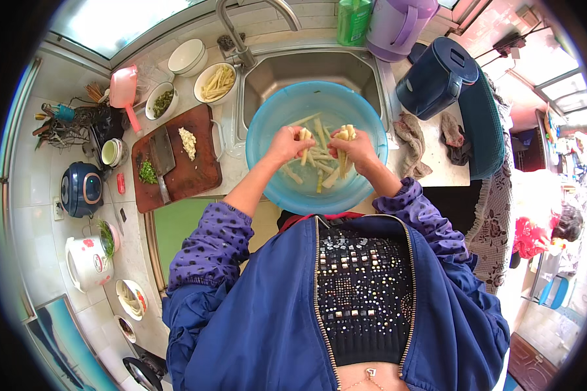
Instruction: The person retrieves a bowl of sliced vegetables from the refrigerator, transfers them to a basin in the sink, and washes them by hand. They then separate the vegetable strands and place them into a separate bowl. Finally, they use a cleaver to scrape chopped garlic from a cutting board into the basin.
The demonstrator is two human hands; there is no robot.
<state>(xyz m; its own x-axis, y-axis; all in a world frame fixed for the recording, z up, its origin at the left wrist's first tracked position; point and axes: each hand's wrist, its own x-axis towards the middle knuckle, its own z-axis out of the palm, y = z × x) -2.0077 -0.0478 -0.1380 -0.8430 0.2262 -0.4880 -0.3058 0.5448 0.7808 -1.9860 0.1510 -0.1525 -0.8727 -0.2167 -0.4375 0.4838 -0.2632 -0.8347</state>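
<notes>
A large blue plastic basin point(317, 204) of water rests over the stainless steel sink point(293, 62). Pale peeled stalks point(323, 168), perhaps bamboo shoots, lie in the water. My left hand point(292, 142) grips a few stalk pieces point(304, 141) between thumb and fingers above the water. Opposite it, my right hand point(354, 146) holds a thicker bunch of stalks point(343, 159), their cut ends pointing up. The two hands are a short gap apart, both inside the basin's rim.
Left of the sink, a brown cutting board point(200, 171) carries a cleaver point(162, 151), chopped garlic point(188, 142) and chopped greens point(147, 172). Behind it stands a bowl of cut stalks point(218, 83). The faucet point(239, 39) arches over the sink. A dark blue pitcher point(433, 80) and a rag point(413, 146) sit right.
</notes>
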